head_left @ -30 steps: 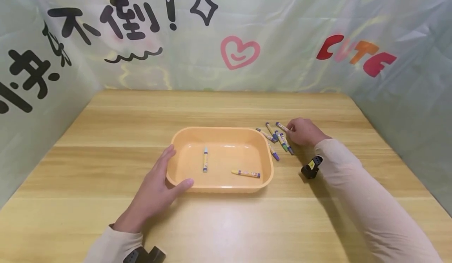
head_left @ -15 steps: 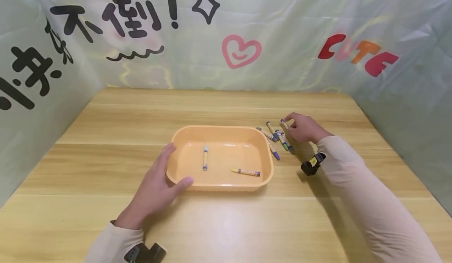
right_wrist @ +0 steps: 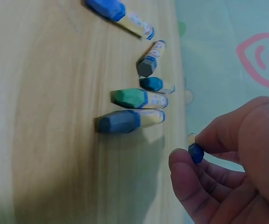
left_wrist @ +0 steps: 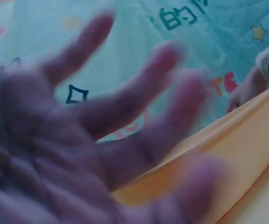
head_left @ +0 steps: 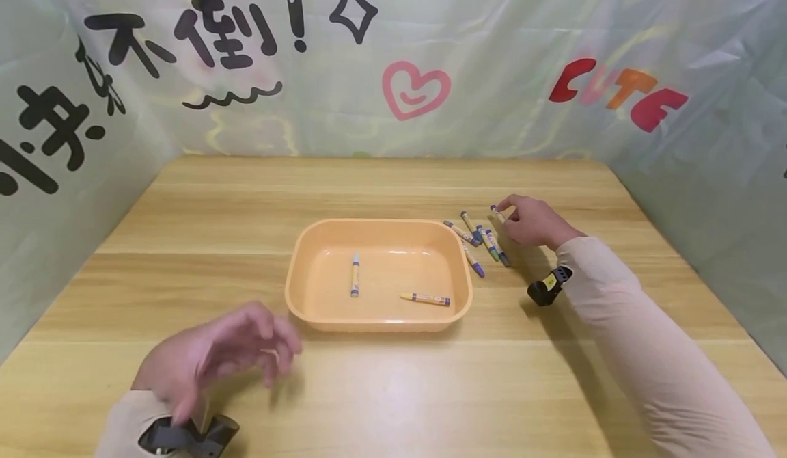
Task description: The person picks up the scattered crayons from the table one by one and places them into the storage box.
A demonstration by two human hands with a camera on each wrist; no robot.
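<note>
Between thumb and fingers my right hand (head_left: 536,221) pinches a crayon with a dark blue tip (right_wrist: 196,154), just beyond the loose crayons. Several of these lie at the right end of an orange plastic tray (head_left: 393,256), among them a green crayon (right_wrist: 130,98), a grey-blue crayon (right_wrist: 118,122) and a teal crayon (right_wrist: 151,84). In the tray are a light blue crayon (head_left: 355,277) and a yellow crayon (head_left: 425,299). My left hand (head_left: 221,352) is off the tray, left of its near corner, fingers spread and loosely bent with nothing in them; it is blurred in the left wrist view.
The wooden table (head_left: 393,389) carries the tray near its middle. A printed cloth (head_left: 492,48) with lettering and a pink heart (head_left: 416,91) hangs behind and along both sides. Black cameras (head_left: 549,286) are strapped at the wrists.
My left hand has let go of the tray's left rim and drawn back toward the near left. The right hand has shifted slightly away from the pile with its crayon.
</note>
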